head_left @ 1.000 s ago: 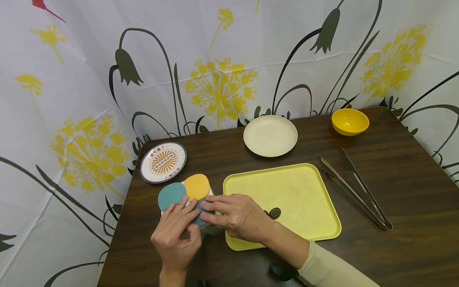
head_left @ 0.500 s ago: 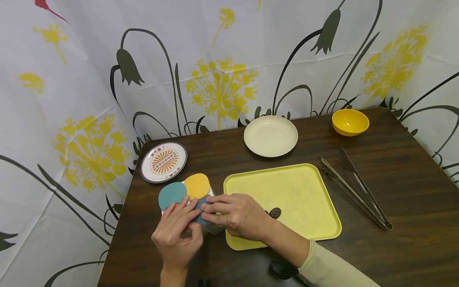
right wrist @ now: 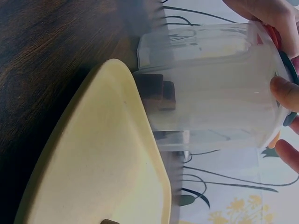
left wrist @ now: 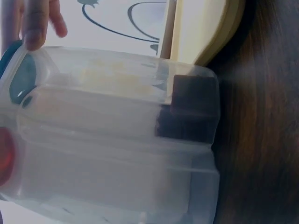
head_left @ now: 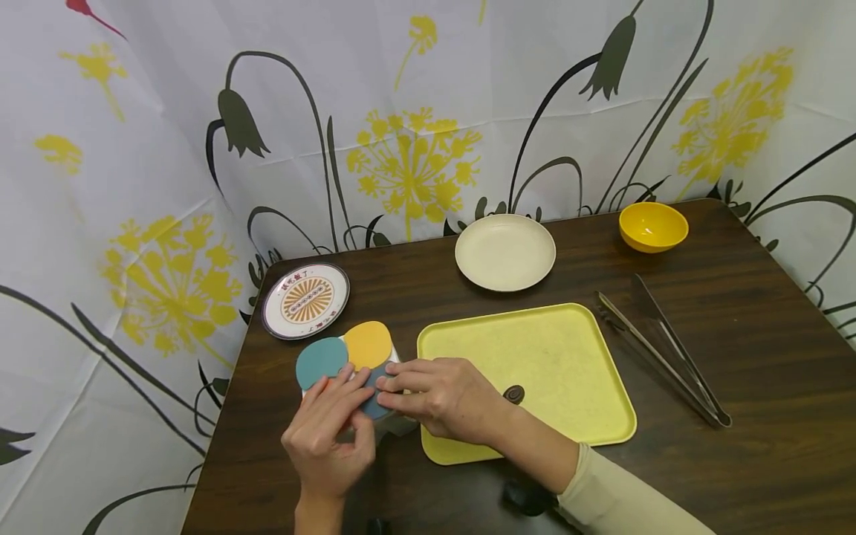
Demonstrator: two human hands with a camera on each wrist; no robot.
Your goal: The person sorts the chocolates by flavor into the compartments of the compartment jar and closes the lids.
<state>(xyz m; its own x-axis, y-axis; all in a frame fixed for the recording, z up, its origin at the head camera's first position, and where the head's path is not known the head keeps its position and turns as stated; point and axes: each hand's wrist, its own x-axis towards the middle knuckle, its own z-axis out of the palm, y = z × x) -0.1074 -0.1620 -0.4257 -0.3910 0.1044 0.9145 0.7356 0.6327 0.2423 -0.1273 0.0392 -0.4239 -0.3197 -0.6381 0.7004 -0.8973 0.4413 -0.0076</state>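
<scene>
A translucent container (right wrist: pixel 215 93) stands upright at the tray's left side, its lid split into coloured flaps. Teal (head_left: pixel 319 360) and yellow (head_left: pixel 368 345) flaps face up. My left hand (head_left: pixel 321 438) rests its fingers on the lid's near part, over the orange flap, mostly hidden. From the right, the fingertips of my right hand (head_left: pixel 444 397) press on the blue flap (head_left: pixel 376 409). Dark brown blocks (left wrist: pixel 194 93) show through the wall at the container's bottom. On the yellow tray (head_left: pixel 562 357), a brown swirl-topped piece (head_left: pixel 513 394) lies beside my right wrist.
Behind the container is a patterned plate (head_left: pixel 306 301). A cream plate (head_left: pixel 504 253) sits at the back middle, a yellow bowl (head_left: pixel 653 227) at the back right. Metal tongs (head_left: pixel 675 364) lie spread right of the tray. A printed curtain (head_left: pixel 468 89) hangs behind the table.
Both hands stay on the lid, with only a slight shift of the right hand. A second brown piece, partly seen earlier by the right wrist, is now hidden.
</scene>
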